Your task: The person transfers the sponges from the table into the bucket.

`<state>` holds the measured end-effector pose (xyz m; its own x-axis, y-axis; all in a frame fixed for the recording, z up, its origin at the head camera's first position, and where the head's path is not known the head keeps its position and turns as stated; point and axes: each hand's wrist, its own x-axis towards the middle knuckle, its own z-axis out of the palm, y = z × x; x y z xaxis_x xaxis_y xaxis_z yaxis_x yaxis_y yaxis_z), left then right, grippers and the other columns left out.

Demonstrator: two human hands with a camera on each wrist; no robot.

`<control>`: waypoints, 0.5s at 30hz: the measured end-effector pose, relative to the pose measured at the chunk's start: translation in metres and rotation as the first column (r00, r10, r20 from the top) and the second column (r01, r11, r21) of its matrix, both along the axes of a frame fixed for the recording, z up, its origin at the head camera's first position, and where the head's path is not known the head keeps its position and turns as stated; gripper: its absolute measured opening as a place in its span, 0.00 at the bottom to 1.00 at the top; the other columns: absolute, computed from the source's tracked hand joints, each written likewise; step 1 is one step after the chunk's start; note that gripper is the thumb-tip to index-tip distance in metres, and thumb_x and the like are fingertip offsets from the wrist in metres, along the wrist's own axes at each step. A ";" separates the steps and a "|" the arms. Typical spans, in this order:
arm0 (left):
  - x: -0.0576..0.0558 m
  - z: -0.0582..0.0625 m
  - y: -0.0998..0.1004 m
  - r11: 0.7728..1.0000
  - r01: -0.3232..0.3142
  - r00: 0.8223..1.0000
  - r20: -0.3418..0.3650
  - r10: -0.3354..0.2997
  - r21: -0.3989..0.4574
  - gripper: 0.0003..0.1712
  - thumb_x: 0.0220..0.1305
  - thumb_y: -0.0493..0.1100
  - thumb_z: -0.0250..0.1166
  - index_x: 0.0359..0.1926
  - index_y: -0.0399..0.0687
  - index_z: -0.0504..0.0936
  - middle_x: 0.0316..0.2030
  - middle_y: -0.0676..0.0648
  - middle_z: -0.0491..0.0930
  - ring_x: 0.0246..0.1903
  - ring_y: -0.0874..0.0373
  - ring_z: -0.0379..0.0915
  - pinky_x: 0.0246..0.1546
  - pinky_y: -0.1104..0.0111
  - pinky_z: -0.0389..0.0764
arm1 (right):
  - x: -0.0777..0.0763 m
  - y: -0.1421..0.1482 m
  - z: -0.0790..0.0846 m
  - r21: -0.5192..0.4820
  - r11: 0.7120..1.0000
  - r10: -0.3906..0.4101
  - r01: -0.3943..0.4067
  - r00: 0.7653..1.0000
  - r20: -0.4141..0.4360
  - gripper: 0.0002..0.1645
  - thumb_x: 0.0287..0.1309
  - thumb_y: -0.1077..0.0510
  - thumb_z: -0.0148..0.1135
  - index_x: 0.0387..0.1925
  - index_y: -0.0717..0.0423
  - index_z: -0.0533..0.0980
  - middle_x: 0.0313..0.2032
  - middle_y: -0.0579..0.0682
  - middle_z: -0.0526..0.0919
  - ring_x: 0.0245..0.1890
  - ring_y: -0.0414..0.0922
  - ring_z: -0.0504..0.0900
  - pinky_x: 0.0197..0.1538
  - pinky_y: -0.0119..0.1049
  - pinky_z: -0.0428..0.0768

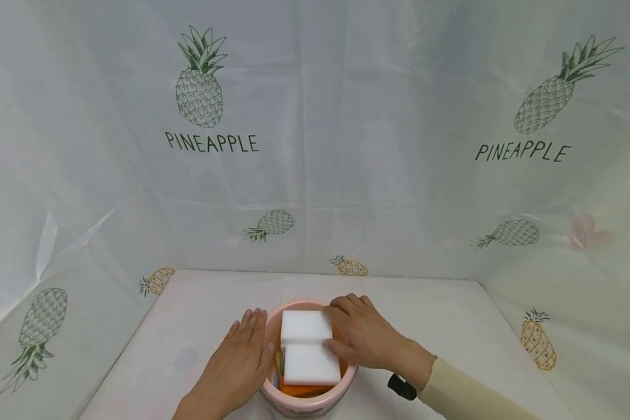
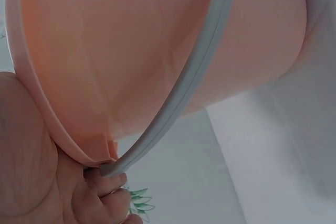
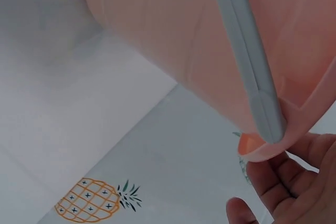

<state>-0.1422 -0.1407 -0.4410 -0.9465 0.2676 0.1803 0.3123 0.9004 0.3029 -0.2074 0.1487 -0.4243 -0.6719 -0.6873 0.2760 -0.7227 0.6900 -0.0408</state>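
A pink bucket stands at the near middle of the table in the head view. Two white sponge blocks lie in it, one behind the other. My left hand lies along the bucket's left rim with its fingers straight and close together, palm turned toward the bucket. Across the right rim reaches my right hand, its thumb and forefinger at the near and far right corners of the farther block, gripping it there. In the right wrist view the fingers show just past the rim.
Orange pieces lie beneath the sponges, with a yellow item by the left inner wall. A grey handle hangs down the bucket's outside. Pineapple-printed sheeting surrounds the white tabletop.
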 end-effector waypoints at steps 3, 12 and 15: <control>-0.001 0.000 0.000 1.000 -0.003 1.000 -0.009 0.003 -0.022 0.36 0.83 0.52 0.51 0.79 0.32 0.62 0.79 0.35 0.61 0.81 0.39 0.53 0.80 0.43 0.58 | 0.001 0.001 -0.005 -0.042 0.999 -0.004 0.002 0.999 -0.043 0.33 0.73 0.34 0.60 0.67 0.50 0.77 0.59 0.45 0.80 0.58 0.43 0.75 0.56 0.43 0.73; 0.000 -0.001 -0.009 0.999 -0.008 1.000 0.002 0.008 0.032 0.37 0.85 0.56 0.46 0.79 0.34 0.62 0.79 0.36 0.61 0.81 0.39 0.52 0.80 0.42 0.55 | 0.008 0.011 -0.025 -0.203 0.974 -0.135 0.098 0.976 -0.173 0.24 0.73 0.42 0.62 0.59 0.52 0.80 0.54 0.49 0.82 0.57 0.47 0.78 0.54 0.46 0.75; 0.001 -0.006 -0.019 0.998 -0.047 0.999 0.019 0.046 0.051 0.37 0.85 0.57 0.45 0.80 0.37 0.63 0.79 0.37 0.62 0.81 0.39 0.52 0.80 0.40 0.54 | 0.011 0.019 -0.034 -0.258 0.951 -0.222 0.172 0.959 -0.177 0.26 0.71 0.44 0.65 0.61 0.57 0.80 0.55 0.52 0.82 0.57 0.50 0.78 0.53 0.47 0.75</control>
